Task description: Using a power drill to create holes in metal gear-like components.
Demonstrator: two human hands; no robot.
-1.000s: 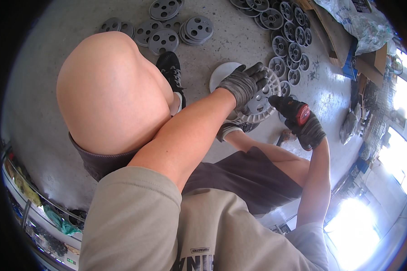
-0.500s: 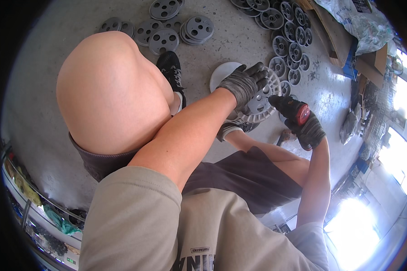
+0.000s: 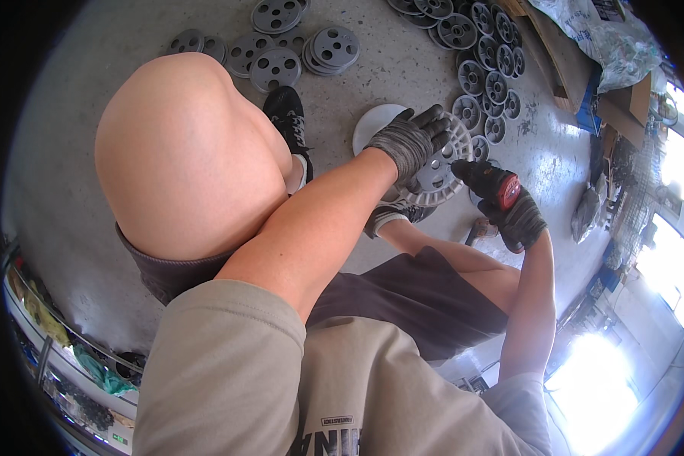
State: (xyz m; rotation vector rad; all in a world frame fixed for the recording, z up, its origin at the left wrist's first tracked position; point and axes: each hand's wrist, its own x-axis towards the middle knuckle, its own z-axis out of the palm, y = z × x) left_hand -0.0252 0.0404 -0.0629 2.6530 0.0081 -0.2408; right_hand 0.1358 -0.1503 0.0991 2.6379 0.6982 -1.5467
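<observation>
My left hand [image 3: 409,143], in a dark grey work glove, lies over a pale ring [image 3: 462,137] with slots along its rim, its fingers bent around the upper edge. Inside the ring shows a grey disc [image 3: 435,178] with round holes. My right hand [image 3: 521,223], gloved too, grips a black and red power drill [image 3: 494,185]. The drill's nose points left and reaches the ring's right edge; whether it touches cannot be made out. A white round plate [image 3: 369,124] sits on the floor just left of my left hand, partly covered by it.
Grey discs with holes [image 3: 275,70] are piled on the floor ahead. Several spoked grey wheels [image 3: 471,76] lie at far right. Beyond them are wooden boards [image 3: 562,68] and clear plastic bags [image 3: 623,49]. My black shoe [image 3: 285,114] stands left of the plate.
Hardly anything differs. The drill and my right hand have tilted very slightly, while my left hand stays on the ring.
</observation>
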